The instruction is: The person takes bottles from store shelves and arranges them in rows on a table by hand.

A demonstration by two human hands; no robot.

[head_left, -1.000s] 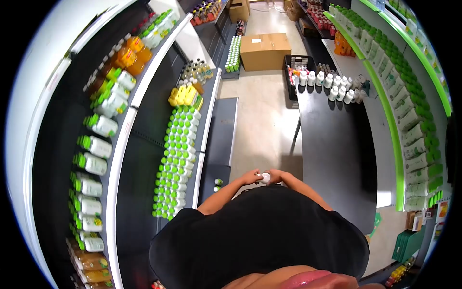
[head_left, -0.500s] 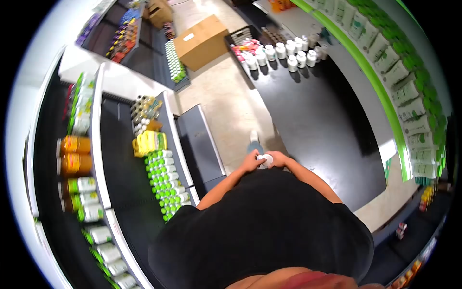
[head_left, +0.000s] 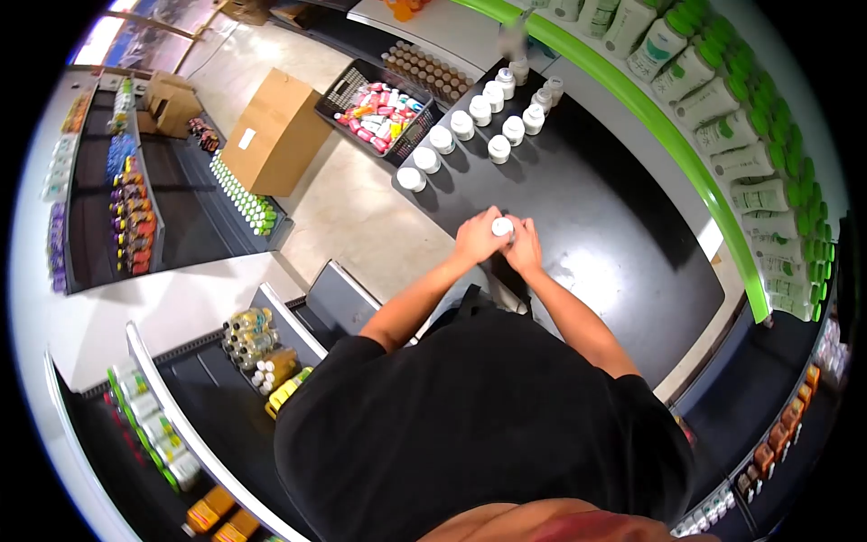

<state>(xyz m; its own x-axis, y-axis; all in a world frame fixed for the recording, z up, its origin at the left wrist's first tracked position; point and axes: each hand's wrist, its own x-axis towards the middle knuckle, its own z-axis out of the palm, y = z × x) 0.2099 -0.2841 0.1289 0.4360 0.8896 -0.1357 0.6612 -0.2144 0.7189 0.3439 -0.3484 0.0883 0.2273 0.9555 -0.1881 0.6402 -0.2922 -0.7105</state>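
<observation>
A small white bottle, seen from above by its round white top, is between my two hands, over the near edge of the black table. My left hand is closed around its left side. Against its right side my right hand is closed too, fingers bent at the bottle. Ahead of my hands, white capped bottles stand in two rough rows on the tabletop; the closest row ends at a bottle just past my fingers.
A black basket of red and white bottles stands past the table's far left corner, with a cardboard box to its left. Green-capped bottles line the green-edged shelf on the right. Left shelves hold yellow-brown bottles.
The view has swung to the right, toward the table. My hands and the white bottle have moved forward, from close against my body to over the table's edge.
</observation>
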